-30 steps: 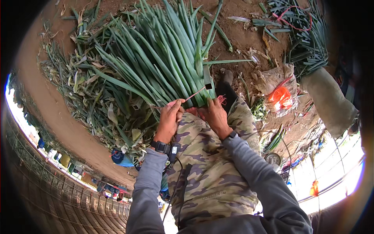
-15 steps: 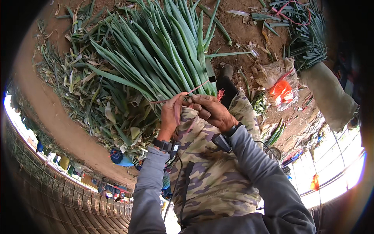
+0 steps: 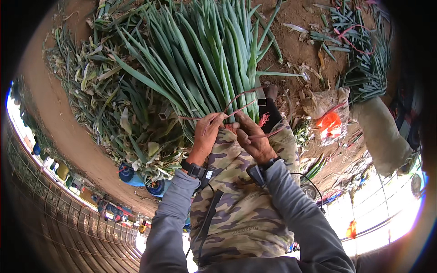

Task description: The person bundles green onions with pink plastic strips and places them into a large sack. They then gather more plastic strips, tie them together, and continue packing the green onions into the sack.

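String (image 3: 274, 132) now juts past right hand (image 3: 256, 142); soil (image 3: 292, 49) opens right of leaves (image 3: 200, 63).

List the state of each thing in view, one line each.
pink tie: slack, ends loose
left hand: pinching the pink tie
right hand: curled at the pink tie, grip unclear
green leaf bunch: gathered, leaves fanned out
leaf scraps: heaped
orange bag: crumpled
pale sack: lying down

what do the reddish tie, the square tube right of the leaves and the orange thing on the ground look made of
Reddish tie: probably soft plastic, fairly matte; it bends into thin strands.
Square tube: likely metal, dull grey, judging by its straight edges and thin-walled open end.
Orange thing: apparently thin plastic film, crumpled, with bright highlights.
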Action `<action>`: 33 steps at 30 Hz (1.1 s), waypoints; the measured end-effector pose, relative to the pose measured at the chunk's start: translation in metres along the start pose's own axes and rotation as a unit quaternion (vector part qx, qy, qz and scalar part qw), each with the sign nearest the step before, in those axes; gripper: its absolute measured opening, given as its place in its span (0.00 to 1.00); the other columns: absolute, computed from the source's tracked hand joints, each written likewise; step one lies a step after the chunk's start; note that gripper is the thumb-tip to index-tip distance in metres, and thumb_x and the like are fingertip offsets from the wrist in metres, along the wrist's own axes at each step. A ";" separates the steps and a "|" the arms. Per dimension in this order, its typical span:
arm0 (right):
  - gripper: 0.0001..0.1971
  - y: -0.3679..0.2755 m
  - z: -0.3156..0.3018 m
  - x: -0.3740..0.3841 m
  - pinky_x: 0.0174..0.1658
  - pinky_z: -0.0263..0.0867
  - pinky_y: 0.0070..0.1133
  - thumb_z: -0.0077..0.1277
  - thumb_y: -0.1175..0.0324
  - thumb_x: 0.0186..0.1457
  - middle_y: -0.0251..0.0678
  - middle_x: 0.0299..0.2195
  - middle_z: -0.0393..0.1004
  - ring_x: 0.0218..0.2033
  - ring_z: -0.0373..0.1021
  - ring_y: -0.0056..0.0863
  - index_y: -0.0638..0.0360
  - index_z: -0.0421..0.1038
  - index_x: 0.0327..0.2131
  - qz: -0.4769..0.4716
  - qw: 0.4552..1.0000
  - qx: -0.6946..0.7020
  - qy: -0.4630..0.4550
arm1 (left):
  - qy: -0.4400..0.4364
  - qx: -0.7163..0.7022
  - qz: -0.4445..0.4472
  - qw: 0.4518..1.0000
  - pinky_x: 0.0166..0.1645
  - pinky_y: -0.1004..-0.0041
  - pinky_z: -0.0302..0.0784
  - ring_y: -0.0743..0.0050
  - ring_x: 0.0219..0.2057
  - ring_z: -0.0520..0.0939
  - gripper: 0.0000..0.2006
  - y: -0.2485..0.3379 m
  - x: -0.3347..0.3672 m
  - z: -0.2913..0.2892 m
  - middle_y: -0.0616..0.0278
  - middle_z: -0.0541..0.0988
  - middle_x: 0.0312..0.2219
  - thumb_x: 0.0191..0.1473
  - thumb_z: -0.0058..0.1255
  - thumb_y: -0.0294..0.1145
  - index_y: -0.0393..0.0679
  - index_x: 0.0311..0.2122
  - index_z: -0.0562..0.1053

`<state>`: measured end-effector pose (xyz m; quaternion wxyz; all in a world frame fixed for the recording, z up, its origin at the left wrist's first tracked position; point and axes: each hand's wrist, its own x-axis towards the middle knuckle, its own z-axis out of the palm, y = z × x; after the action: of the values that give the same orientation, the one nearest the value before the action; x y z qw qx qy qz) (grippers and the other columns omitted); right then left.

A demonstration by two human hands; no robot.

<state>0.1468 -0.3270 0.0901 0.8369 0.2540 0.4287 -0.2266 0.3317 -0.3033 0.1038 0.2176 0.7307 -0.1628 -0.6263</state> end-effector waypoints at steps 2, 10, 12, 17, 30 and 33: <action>0.11 0.002 0.000 0.014 0.18 0.57 0.10 0.42 0.68 0.70 0.33 0.30 0.76 0.15 0.60 0.14 0.56 0.66 0.53 0.008 1.000 0.019 0.003 | -0.001 -0.003 -0.017 1.000 0.34 0.74 0.70 0.80 0.27 0.73 0.16 -0.002 0.005 0.002 0.65 0.76 0.23 0.64 0.52 0.40 0.35 0.38 0.80; 0.15 -0.019 0.016 0.015 0.21 0.62 0.16 0.48 0.66 0.67 0.35 0.31 0.78 0.20 0.70 0.17 0.60 0.71 0.53 -0.054 0.884 -0.463 0.040 | -0.129 0.229 0.131 0.956 0.35 0.60 0.73 0.41 0.32 0.81 0.14 0.004 0.024 -0.013 0.45 0.80 0.28 0.64 0.49 0.35 0.34 0.35 0.77; 0.13 -0.035 -0.001 0.022 0.24 0.64 0.23 0.51 0.63 0.66 0.39 0.29 0.78 0.21 0.70 0.23 0.62 0.75 0.46 -0.300 0.608 -0.732 -0.066 | -0.050 0.169 0.214 0.961 0.35 0.70 0.73 0.69 0.26 0.78 0.16 0.006 0.025 -0.007 0.55 0.78 0.24 0.64 0.52 0.40 0.34 0.40 0.78; 0.11 -0.055 0.009 -0.006 0.25 0.64 0.36 0.57 0.62 0.61 0.39 0.23 0.69 0.22 0.69 0.44 0.60 0.75 0.32 -0.314 0.468 -0.825 -0.021 | 0.015 0.123 0.126 0.984 0.34 0.73 0.72 0.75 0.26 0.76 0.18 -0.012 0.012 -0.008 0.61 0.76 0.22 0.66 0.51 0.42 0.34 0.42 0.79; 0.04 -0.102 -0.024 -0.032 0.42 0.67 0.30 0.60 0.67 0.48 0.34 0.35 0.72 0.42 0.70 0.36 0.52 0.76 0.29 -0.299 0.304 -0.898 -0.111 | 0.072 0.071 0.145 0.984 0.33 0.77 0.69 0.83 0.26 0.71 0.13 -0.033 0.033 -0.009 0.67 0.75 0.26 0.66 0.51 0.37 0.36 0.41 0.79; 0.10 -0.084 0.019 -0.064 0.54 0.65 0.36 0.66 0.65 0.41 0.38 0.49 0.70 0.56 0.65 0.41 0.48 0.77 0.31 -0.319 0.338 -0.871 -0.159 | 0.062 0.044 0.142 0.987 0.35 0.76 0.70 0.81 0.31 0.74 0.12 -0.029 0.023 -0.023 0.65 0.77 0.31 0.66 0.51 0.35 0.37 0.42 0.79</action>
<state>0.0739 -0.3931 0.1333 0.5003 -0.8156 0.2905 -0.0105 0.3574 -0.2878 0.0718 0.2814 0.7463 -0.2784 -0.5351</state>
